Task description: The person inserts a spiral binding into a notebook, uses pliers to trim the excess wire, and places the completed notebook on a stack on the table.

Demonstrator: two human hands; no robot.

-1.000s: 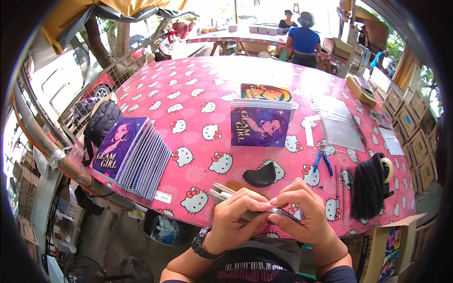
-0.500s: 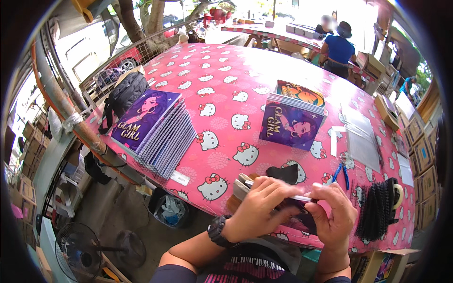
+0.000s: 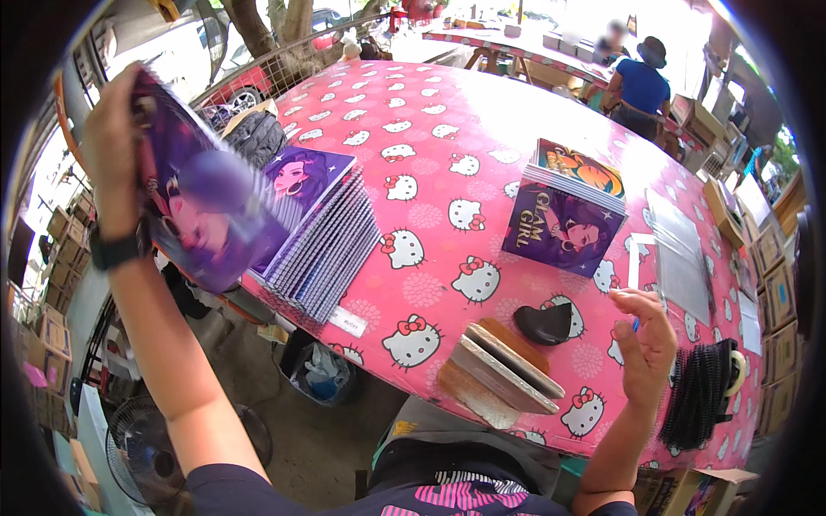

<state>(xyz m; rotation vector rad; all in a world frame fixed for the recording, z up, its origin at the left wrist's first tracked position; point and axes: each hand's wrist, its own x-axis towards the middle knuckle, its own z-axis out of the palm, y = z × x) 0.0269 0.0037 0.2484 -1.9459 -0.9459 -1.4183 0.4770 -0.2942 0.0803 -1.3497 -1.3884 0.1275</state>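
Note:
At the far left, my left hand (image 3: pixel 112 163) grips a purple notebook (image 3: pixel 202 202) by its edge, raised and blurred by motion. Below and beside it stands a tall stack of spiral-bound purple notebooks (image 3: pixel 323 245), whose top cover is partly hidden. My right hand (image 3: pixel 645 344) hovers over the table's right side, fingers loosely curled and apart, with nothing in it. A blue-handled tool (image 3: pixel 636 325) shows only as a sliver behind those fingers. Between my arms lies a slotted wooden block (image 3: pixel 503 374), with a dark, rounded object (image 3: pixel 544 324) beside it.
A second notebook pile (image 3: pixel 564 228) sits on the pink patterned table (image 3: pixel 430 284). To the right are black plastic coils (image 3: pixel 693 396), a tape dispenser (image 3: pixel 731 378) and clear plastic sheets (image 3: pixel 680 249). A black bag (image 3: pixel 256 138) lies behind the stack. Two people work at a far table.
My left hand has swung from the wooden block to the far left, carrying the purple notebook over the stack. My right hand has let go and moved slightly right and up.

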